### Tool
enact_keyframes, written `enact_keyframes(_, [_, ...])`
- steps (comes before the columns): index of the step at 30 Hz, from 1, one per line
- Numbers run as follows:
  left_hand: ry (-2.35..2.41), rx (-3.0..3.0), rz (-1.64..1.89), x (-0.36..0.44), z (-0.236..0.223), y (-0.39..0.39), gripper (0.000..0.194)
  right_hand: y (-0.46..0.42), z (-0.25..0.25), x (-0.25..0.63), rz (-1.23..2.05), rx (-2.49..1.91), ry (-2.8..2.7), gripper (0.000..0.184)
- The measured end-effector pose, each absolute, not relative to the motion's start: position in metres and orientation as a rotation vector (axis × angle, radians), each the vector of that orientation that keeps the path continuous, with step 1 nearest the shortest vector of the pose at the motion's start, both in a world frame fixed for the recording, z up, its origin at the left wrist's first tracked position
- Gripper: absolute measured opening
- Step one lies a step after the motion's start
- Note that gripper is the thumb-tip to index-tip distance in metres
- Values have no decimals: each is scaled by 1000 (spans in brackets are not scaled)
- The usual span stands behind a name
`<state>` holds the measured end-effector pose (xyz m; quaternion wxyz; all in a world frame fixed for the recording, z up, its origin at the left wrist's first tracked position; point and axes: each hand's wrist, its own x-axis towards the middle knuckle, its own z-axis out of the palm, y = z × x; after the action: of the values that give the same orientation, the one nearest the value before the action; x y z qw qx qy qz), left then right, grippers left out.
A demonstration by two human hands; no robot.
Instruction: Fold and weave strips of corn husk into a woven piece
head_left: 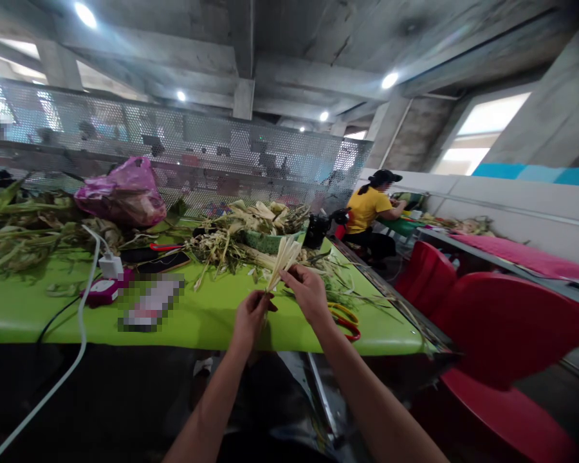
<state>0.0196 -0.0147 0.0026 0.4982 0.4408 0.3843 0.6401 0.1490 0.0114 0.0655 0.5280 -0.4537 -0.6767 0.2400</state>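
Observation:
A pale bundle of dried corn husk strips [284, 254] stands up between my hands above the green table, fanned out at its top. My left hand [251, 316] is closed round the narrow lower end. Higher up, on the bundle's right side, my right hand [309, 292] pinches the strips between thumb and fingers. Scissors with red and yellow handles [350, 321] lie just right of my right wrist, their blades partly hidden. Behind the bundle a green basket [265, 241] holds dried husks [265, 217].
On the green table [212, 321], dried leaves [14, 238], a purple plastic bag [123, 193], a power strip [109, 289] with a white cable and a phone [164, 262] lie leftward. Red chairs [506, 321] stand right. A person in yellow [367, 209] sits farther back.

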Motion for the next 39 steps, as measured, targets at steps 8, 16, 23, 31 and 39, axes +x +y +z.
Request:
enact_keyframes(8, [921,958,1597,15,5,-15,25,-5,58,140,531,-983,-1590,24])
enact_keyframes(16, [805,848,1646,12,7,-18,22,-42,48,132,225,-835,-2198,16])
enact_keyframes(23, [779,958,1623,10,11,-22,24,-16,70,144,603,-934,-1779,24])
enact_keyframes(31, [755,1061,1499,11,9,-21,28,11,81,128,739,-936,-1532,24])
enact_keyframes(39, [594,697,1658,6,5,-18,24,10,56,131,782,-1006,-1510,24])
